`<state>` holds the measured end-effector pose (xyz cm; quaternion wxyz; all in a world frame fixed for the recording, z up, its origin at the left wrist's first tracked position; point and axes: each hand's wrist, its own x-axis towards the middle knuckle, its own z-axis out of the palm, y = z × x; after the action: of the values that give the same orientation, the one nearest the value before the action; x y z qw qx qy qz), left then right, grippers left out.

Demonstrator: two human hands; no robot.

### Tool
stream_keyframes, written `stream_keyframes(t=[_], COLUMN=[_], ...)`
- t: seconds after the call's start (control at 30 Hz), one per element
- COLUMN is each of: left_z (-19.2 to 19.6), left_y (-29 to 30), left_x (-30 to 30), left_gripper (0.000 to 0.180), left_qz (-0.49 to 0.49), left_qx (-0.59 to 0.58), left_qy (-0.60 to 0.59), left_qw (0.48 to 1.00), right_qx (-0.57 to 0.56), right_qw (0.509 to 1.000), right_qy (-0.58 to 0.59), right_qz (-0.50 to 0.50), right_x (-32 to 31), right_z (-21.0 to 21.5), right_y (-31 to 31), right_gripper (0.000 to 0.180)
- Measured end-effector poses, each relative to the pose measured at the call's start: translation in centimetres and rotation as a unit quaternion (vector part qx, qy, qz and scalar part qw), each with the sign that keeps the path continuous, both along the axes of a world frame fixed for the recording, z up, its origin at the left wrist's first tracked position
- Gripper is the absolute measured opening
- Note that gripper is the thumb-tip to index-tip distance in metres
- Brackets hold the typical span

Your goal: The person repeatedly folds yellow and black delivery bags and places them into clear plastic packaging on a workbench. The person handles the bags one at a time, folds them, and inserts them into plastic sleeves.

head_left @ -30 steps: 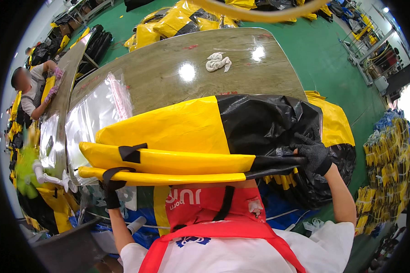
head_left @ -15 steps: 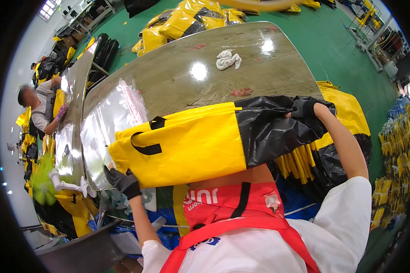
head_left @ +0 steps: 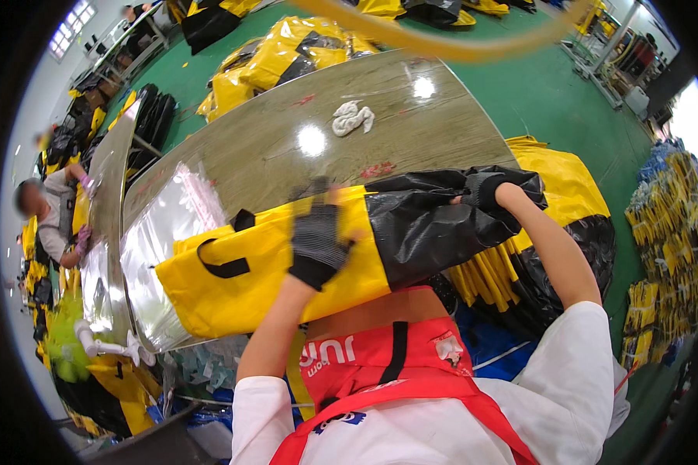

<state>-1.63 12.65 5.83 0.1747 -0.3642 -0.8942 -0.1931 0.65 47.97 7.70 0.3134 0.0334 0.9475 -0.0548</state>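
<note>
A long yellow-and-black bag with black strap handles lies across the near edge of the table. My right hand, in a dark glove, is closed on the bag's crumpled black end at the right. Over the yellow part, near where it meets the black, is my left hand in a striped dark glove. It is smeared by motion, but its fingers look stretched out and its thumb apart, with nothing held. Whether it presses on the bag I cannot tell.
Clear plastic sleeves lie left of the bag on the brown table. A white cloth sits farther back. Yellow-and-black bags are stacked at right. A co-worker stands at a table on the left. A blurred yellow hoop crosses the top.
My left hand has left the bag's near left corner and moved right, over the yellow part. My right hand keeps its grip on the black end. The whole view has shifted slightly.
</note>
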Motion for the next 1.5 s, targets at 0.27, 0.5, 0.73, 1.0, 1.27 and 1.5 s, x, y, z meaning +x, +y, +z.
stream_keyframes(t=[0.27, 0.5, 0.73, 1.0, 1.27, 1.5], left_z=[-3.4, -5.0, -2.4, -4.2, 0.0, -12.9], left_y=[7.6, 9.6, 13.0, 7.7, -20.7, -38.3], left_x=[0.2, 1.0, 2.8, 0.4, -2.9, 11.4], left_gripper=[0.064, 0.072, 0.074, 0.067, 0.066, 0.063], left_qz=[-0.026, -0.003, 0.018, -0.115, 0.07, 0.381], left_qx=[-0.088, -0.029, -0.067, 0.173, -0.23, 0.36], left_qy=[-0.054, -0.05, -0.143, -0.23, 0.038, -0.315], left_qw=[0.994, 0.998, 0.987, 0.951, 0.97, 0.791], right_qx=[0.092, -0.115, -0.585, -0.203, -0.133, -0.245], right_qw=[0.87, 0.693, 0.356, 0.913, 0.917, 0.867], right_qy=[0.475, 0.67, 0.481, 0.313, 0.325, 0.413], right_qz=[0.093, -0.239, -0.547, 0.167, 0.19, 0.132], right_x=[7.3, 10.3, 12.3, 8.9, 8.9, 7.1], right_z=[4.4, -2.8, -6.5, 2.7, 1.2, -0.2], right_y=[-2.9, -1.0, 0.4, -20.0, -23.2, -29.4], right_gripper=[0.043, 0.053, 0.043, 0.06, 0.063, 0.062])
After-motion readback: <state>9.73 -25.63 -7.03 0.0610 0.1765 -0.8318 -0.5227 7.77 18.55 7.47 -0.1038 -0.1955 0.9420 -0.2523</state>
